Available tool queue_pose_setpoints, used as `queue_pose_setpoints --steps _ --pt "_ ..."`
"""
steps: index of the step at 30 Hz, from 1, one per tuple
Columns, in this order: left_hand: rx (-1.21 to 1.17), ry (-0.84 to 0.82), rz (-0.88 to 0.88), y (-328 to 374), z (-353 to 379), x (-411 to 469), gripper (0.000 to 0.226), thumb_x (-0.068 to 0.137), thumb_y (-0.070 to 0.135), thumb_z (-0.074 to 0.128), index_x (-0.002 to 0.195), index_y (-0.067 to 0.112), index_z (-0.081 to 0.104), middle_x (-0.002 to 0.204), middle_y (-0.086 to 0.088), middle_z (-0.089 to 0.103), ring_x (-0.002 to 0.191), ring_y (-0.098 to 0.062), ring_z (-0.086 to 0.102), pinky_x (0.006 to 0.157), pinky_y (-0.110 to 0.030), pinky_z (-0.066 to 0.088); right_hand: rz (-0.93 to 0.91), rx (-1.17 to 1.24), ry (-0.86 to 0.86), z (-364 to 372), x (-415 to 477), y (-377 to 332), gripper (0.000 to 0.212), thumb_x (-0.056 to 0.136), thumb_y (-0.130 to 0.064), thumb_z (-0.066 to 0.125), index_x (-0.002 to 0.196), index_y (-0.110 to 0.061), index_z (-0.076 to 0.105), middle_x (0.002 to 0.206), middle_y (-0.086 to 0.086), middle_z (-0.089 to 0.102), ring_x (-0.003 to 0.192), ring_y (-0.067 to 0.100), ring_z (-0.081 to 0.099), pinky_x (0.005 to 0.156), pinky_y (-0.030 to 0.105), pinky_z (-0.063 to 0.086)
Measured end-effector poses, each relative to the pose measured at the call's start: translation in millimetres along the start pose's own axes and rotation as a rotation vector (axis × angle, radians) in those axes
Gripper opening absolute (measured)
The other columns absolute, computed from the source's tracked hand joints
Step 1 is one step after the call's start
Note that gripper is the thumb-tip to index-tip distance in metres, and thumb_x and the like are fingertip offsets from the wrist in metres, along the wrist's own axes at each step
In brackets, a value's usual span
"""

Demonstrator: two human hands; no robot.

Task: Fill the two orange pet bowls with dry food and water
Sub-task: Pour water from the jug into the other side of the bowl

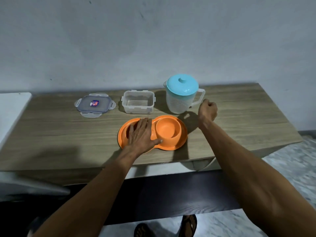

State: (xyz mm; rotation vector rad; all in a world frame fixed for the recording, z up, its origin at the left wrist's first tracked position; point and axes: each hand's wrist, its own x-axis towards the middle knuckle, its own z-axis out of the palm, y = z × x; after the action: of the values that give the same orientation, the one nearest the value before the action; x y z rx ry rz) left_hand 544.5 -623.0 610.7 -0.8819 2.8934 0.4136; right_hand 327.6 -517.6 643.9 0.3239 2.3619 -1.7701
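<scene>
1. From my remote seat I see the orange feeder tray (181,142) lying flat near the front of the wooden table (51,134). Its long axis runs left to right, about parallel to the table's front edge.
2. The two bowls sit side by side along that axis. The right bowl (168,129) opens upward and shows bare orange inside.
3. The left hand (140,134) lies palm down over the left bowl (126,130), fingers straight and pointing toward the wall, thumb stretched to the foot of the right bowl. I cannot tell what that bowl holds.
4. The right hand (207,110) is a closed fist gripping nothing, just beside the handle of the pitcher (179,101).
5. The pitcher stands upright behind the tray, blue lid on, handle pointing right toward that fist.
6. A clear container (138,104) stands open to the pitcher's left, and its clip lid (94,104) lies flat further left.
</scene>
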Motion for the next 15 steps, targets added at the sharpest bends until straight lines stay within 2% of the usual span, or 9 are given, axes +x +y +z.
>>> queue_pose_setpoints --steps 4,7,9,12,15 --pt "0.038 -0.022 0.004 -4 6 2 0.099 0.084 0.066 0.056 0.156 0.015 0.012 0.164 -0.005 0.014 0.152 -0.024 0.007 0.120 -0.054 0.010 -0.011 0.073 -0.024 13 24 -11 0.029 0.091 -0.039 0.044 0.101 -0.015 0.057 0.110 0.011 0.064 0.102 0.029 0.060 0.095 0.048 0.049" --pt "0.091 0.001 0.015 -5 9 2 0.092 0.087 0.063 0.054 0.156 0.018 0.013 0.164 -0.005 0.014 0.152 -0.025 0.007 0.120 -0.054 0.009 -0.015 0.134 -0.089 22 27 -18 0.036 0.096 -0.041 0.043 0.105 -0.010 0.060 0.101 0.008 0.060 0.092 0.022 0.056 0.085 0.038 0.047" --pt "0.150 0.006 0.023 -3 10 3 0.087 0.088 0.062 0.052 0.155 0.021 0.015 0.164 -0.006 0.014 0.152 -0.026 0.007 0.119 -0.055 0.011 -0.008 0.181 -0.131 28 28 -20 0.039 0.097 -0.042 0.043 0.096 -0.009 0.063 0.094 0.007 0.062 0.085 0.020 0.056 0.078 0.036 0.045" --pt "0.185 -0.001 0.018 1 11 5 0.081 0.089 0.060 0.052 0.154 0.024 0.020 0.164 -0.007 0.014 0.152 -0.027 0.007 0.117 -0.057 0.010 0.005 0.191 -0.141 36 31 -21 0.039 0.094 -0.046 0.048 0.082 -0.013 0.066 0.090 0.007 0.069 0.085 0.022 0.062 0.076 0.037 0.050" --pt "0.190 0.005 0.007 2 12 4 0.080 0.090 0.057 0.054 0.154 0.024 0.021 0.163 -0.007 0.014 0.152 -0.027 0.007 0.117 -0.057 0.009 0.020 0.198 -0.153 38 32 -24 0.031 0.087 -0.038 0.061 0.067 -0.014 0.064 0.073 0.003 0.067 0.074 0.021 0.064 0.068 0.034 0.053"
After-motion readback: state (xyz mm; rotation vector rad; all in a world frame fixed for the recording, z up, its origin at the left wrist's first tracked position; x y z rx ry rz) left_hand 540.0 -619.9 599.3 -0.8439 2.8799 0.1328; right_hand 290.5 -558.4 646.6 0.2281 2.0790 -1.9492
